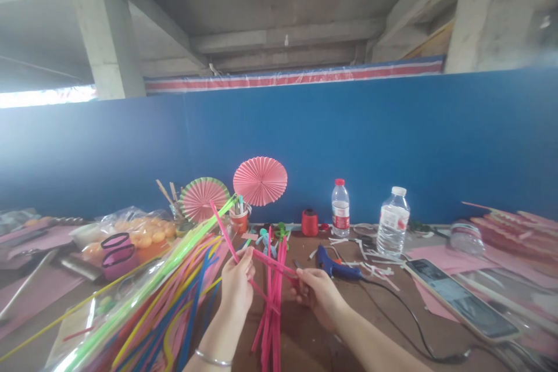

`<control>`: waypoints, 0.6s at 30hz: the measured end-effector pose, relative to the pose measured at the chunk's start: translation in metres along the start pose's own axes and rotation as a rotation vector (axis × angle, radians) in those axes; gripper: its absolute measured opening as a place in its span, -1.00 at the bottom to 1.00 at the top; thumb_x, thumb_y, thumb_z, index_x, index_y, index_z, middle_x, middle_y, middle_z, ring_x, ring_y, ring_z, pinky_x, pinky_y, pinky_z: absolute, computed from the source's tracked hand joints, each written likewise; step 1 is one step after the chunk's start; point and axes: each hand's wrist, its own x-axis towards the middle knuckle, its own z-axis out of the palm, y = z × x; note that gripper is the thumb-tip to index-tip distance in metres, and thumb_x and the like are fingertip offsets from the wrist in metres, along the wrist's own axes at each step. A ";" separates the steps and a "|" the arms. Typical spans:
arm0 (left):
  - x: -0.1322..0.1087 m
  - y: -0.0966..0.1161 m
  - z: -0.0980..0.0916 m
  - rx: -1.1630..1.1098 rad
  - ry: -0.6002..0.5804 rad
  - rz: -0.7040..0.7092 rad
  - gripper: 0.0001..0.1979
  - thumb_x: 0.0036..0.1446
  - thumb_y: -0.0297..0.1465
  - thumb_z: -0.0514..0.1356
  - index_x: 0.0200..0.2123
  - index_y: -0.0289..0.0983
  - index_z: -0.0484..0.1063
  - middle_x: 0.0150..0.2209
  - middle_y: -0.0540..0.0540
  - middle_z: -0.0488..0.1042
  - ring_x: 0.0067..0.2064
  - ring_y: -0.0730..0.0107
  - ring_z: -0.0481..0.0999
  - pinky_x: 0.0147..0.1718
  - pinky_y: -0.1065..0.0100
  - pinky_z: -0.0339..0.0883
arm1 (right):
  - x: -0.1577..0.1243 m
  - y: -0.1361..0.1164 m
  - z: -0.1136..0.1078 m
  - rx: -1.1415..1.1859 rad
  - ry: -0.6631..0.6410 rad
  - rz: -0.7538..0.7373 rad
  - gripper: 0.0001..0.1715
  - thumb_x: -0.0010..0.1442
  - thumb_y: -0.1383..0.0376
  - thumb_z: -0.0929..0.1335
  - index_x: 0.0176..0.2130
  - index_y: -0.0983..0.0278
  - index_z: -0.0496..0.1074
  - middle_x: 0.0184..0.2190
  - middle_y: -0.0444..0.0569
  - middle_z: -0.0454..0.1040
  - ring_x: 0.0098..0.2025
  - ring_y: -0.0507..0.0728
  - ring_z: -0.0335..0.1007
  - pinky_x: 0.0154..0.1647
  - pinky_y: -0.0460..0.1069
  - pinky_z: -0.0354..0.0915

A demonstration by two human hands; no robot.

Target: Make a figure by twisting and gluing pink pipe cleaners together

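Over the table, my left hand (238,278) pinches a bright pink pipe cleaner (224,231) that sticks up past the fingers. From there a pink length (274,261) runs across to my right hand (317,295), whose thumb and fingers are closed on it. A small dark tip shows by the right fingers, too little to name. Below and between the hands lies a loose bundle of pink pipe cleaners (273,331). My left hand is nearest a plastic sleeve of green pipe cleaners (143,285) and loose blue, yellow and pink ones (170,308).
A blue glue gun (337,267) with a black cord lies right of my hands, near a phone (462,299). Two water bottles (340,209) (392,224), a red thread spool (309,222) and pink paper fans (260,181) stand along the blue partition (349,128).
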 end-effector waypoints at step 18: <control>0.003 0.006 0.006 -0.034 -0.074 -0.029 -0.72 -0.37 -0.44 0.44 -0.55 -0.36 0.41 -0.75 0.19 0.18 -0.73 0.78 0.08 -0.78 0.68 -0.04 | 0.004 0.010 0.004 0.010 0.030 0.000 -0.52 -0.44 0.30 0.55 -0.60 0.27 0.21 -0.74 -0.22 0.38 -0.66 -0.02 0.30 -0.65 -0.16 0.10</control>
